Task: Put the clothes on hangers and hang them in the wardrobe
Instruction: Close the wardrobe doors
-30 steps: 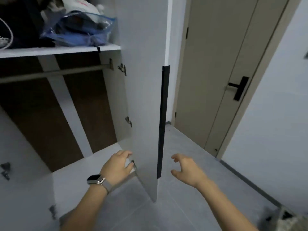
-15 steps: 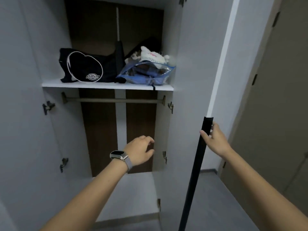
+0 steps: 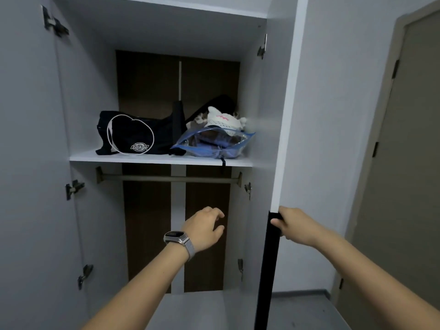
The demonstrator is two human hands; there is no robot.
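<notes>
Left door (image 3: 28, 163): swung open, left of the shelf, inner face showing; metal hinges along its inner edge, above and below shelf level.
Wardrobe (image 3: 90, 91): open, pale grey side walls, dark brown back panels with a pale strip between them.
Shelf (image 3: 147, 158): white board across the wardrobe, roughly mid-height in view.
Black bag (image 3: 133, 135): lying on the left half of the shelf, white oval outline and a small logo patch on its front.
Clear blue pouch (image 3: 214, 142): on the right half of the shelf, just beside the black bag, stuffed with folded fabric.
White knitted item (image 3: 223, 121): resting on top of the pouch, pink marking on it; kind of item not discernible.
Hanging rail (image 3: 169, 179): just under the shelf, running wall to wall, bare metal, nothing hung on it.
Clothes and hangers: none in view, neither on the rail below the shelf nor in either hand.
Left hand (image 3: 204, 228): well below the shelf, in front of the brown back panel, fingers loosely curled and apart, holding nothing.
Watch (image 3: 176, 236): on the left wrist, dark face up, silver mesh band.
Right door (image 3: 283, 115): open, right of the shelf, seen nearly edge-on.
Black handle strip (image 3: 267, 270): running down the right door's edge, starting below shelf level.
Right hand (image 3: 296, 226): gripping the top end of the black handle strip, fingers wrapped round the door edge.
Room door (image 3: 414, 163): beige, shut, far right of the shelf.
</notes>
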